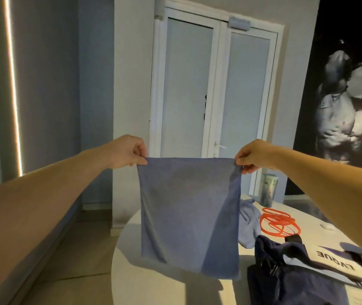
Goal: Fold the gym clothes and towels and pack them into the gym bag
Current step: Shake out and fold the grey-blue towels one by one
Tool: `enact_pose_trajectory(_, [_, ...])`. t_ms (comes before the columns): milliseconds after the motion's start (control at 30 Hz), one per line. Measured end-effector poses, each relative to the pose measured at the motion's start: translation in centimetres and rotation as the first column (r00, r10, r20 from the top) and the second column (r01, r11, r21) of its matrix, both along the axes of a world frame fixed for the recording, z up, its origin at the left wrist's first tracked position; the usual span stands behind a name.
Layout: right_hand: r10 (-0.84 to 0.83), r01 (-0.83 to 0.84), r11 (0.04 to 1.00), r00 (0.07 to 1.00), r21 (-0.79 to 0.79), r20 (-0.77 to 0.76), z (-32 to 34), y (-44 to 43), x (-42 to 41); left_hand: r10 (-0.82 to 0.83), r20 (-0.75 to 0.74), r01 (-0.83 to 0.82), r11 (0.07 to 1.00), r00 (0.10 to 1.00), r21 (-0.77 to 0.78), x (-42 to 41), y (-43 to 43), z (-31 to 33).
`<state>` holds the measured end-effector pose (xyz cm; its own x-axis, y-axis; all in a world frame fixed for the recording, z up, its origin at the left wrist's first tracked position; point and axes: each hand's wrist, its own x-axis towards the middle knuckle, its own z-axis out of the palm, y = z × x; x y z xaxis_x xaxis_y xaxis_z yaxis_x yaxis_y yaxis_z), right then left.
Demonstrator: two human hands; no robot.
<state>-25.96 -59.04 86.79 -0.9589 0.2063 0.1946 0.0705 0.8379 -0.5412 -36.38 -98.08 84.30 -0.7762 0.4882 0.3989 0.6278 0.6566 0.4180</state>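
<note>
Blue towel [188, 216] hangs in the air, spread flat and held up by its two top corners. The left hand [129, 151] pinches the towel's upper left corner between thumb and curled fingers. The right hand [252, 155] pinches the upper right corner in the same way, so the top edge is pulled straight between both hands. One side part of the towel looks darker, as if a layer is doubled there, but I cannot tell this for sure.

Below the towel is a round white table [153, 289], and the towel's lower edge hangs just above its surface. To the lower right of the towel, the dark navy gym bag [290, 276] lies on the table, with a buckle and black straps visible on it. Just right of the towel, partly hidden behind its edge, a light blue garment [249, 223] lies crumpled. Further right of the towel there is a coiled orange cord [279, 223], and beyond it a small white object [327, 226], too small to identify. A tall patterned tumbler [268, 193] stands upright, right of the towel and under the right hand. Behind the towel is a white double door [215, 84].
</note>
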Motion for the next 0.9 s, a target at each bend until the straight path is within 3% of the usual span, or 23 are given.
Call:
enact_pose_trajectory(67, [-0.015, 0.015, 0.998, 1.0, -0.056, 0.013, -0.2, -0.1, -0.5, -0.022, 0.052, 0.022, 1.0, 0.998, 0.005, -0.3, 0.0, -0.2])
enact_pose_trajectory(200, [-0.019, 0.021, 0.993, 1.0, -0.115, 0.012, -0.6, 0.0, -1.3, 0.009, 0.084, 0.001, 0.992, 0.996, -0.126, -0.6, -0.1, -0.2])
enact_pose_trajectory(367, [0.001, 0.002, 0.926, 1.0, -0.378, 0.007, -1.0, 0.1, -1.7, 0.046, 0.15, -0.013, 0.978, 0.988, -0.209, -0.8, 0.0, 0.1])
enact_pose_trajectory(733, [-0.105, 0.084, 0.915, 0.994, -0.394, -0.03, -5.3, 1.1, -4.8, 0.038, 0.279, -0.085, 0.984, 0.959, 0.159, -4.3, 2.9, -4.2])
enact_pose_trajectory(900, [-0.134, 0.085, 0.9, 0.987, -0.428, -0.086, -5.4, 1.4, -5.5, 0.136, 0.105, -0.161, 0.944, 0.985, 0.288, -5.1, 4.8, -4.5])
